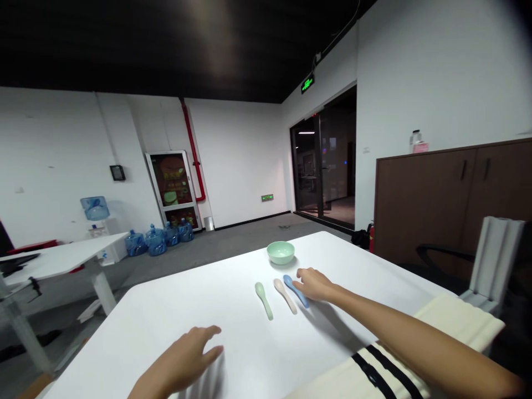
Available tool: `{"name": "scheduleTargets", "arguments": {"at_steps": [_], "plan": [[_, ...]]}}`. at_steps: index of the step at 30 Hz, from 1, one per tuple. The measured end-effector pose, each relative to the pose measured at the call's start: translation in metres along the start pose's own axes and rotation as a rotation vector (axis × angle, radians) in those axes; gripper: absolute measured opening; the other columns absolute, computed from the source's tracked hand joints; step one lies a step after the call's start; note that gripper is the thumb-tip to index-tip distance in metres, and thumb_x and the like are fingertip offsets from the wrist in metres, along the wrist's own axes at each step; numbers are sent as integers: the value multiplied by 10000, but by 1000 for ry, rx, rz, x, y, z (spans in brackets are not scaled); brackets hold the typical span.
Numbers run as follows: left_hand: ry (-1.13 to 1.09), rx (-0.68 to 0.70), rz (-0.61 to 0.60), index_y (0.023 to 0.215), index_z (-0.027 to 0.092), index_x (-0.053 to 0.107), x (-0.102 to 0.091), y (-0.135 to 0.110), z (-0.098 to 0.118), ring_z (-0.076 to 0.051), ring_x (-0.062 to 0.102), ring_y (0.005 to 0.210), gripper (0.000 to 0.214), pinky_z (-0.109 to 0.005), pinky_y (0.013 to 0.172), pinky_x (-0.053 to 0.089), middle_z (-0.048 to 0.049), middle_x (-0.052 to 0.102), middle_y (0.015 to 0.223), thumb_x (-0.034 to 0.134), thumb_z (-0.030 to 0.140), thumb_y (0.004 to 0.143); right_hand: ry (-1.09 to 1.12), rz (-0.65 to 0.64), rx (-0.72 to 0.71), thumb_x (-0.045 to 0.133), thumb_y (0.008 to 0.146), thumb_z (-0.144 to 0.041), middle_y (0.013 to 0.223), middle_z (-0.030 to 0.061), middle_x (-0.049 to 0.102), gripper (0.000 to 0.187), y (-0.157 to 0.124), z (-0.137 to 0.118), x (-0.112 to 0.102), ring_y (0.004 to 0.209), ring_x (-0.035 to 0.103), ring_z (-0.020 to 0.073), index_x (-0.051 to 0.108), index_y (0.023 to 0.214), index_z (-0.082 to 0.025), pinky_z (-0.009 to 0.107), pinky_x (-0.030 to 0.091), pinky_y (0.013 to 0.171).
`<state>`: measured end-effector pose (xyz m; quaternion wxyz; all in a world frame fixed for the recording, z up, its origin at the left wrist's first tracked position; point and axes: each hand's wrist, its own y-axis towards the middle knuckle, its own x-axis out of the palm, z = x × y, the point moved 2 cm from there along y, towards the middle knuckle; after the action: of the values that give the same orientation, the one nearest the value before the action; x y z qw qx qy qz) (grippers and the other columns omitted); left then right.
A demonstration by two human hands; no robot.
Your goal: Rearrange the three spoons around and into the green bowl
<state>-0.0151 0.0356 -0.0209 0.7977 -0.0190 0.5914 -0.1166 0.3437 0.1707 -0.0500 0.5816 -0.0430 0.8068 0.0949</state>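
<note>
Three spoons lie side by side on the white table (174,310): a green spoon (264,300), a beige spoon (285,295) and a blue spoon (295,290). My right hand (315,284) reaches out over the table and its fingers rest on the blue spoon's handle, fingers lightly curled. A pale green bowl (281,252) stands just behind the spoons. My left hand (189,354) lies flat on the table near the front edge, fingers stretched out, holding nothing.
A cream cloth with black stripes (415,354) lies at the table's right front. A grey chair back (494,255) and a brown cabinet (436,194) stand to the right. Another white desk (62,257) and several water bottles (155,241) are at the left.
</note>
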Motion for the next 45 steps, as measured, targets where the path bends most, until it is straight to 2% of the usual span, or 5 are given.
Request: {"name": "scheduleTargets", "arguments": {"at_steps": [6, 21, 31, 40, 45], "plan": [[11, 8, -4, 1335, 305, 521, -3, -1, 5, -281, 539, 1209, 632, -399, 1019, 401, -75, 587, 1321, 420, 661, 822, 5, -10, 1, 431, 887, -490, 1047, 133, 676, 438, -2, -3, -2, 956, 623, 259, 631, 1106, -168, 277, 366, 675], [18, 2, -8, 1334, 300, 522, -1, -1, 3, -283, 520, 1227, 608, -409, 1029, 391, -77, 579, 1332, 438, 622, 826, 4, -21, -14, 428, 890, -497, 1003, 118, 686, 442, 0, 1, 4, 878, 628, 221, 644, 1081, -163, 261, 353, 653], [8, -1, -5, 1327, 304, 529, -2, -2, 5, -278, 535, 1213, 619, -402, 1022, 401, -77, 587, 1323, 415, 653, 828, -6, -20, -29, 444, 880, -518, 1015, 118, 686, 414, 1, 0, 9, 883, 631, 228, 662, 994, -185, 261, 358, 652], [-11, 57, 26, 1220, 333, 617, -4, 0, 12, -254, 571, 1165, 522, -358, 980, 430, -30, 643, 1254, 325, 610, 888, -10, -39, -87, 470, 871, -491, 982, 113, 693, 381, 2, 1, 15, 892, 628, 225, 678, 940, -179, 261, 351, 658], [-4, 28, 23, 1281, 318, 569, -4, -2, 10, -269, 553, 1187, 576, -385, 996, 420, -51, 619, 1284, 350, 649, 864, 9, -64, -105, 477, 873, -499, 943, 96, 696, 373, 0, 0, 16, 841, 629, 210, 672, 871, -180, 257, 328, 626]]}}
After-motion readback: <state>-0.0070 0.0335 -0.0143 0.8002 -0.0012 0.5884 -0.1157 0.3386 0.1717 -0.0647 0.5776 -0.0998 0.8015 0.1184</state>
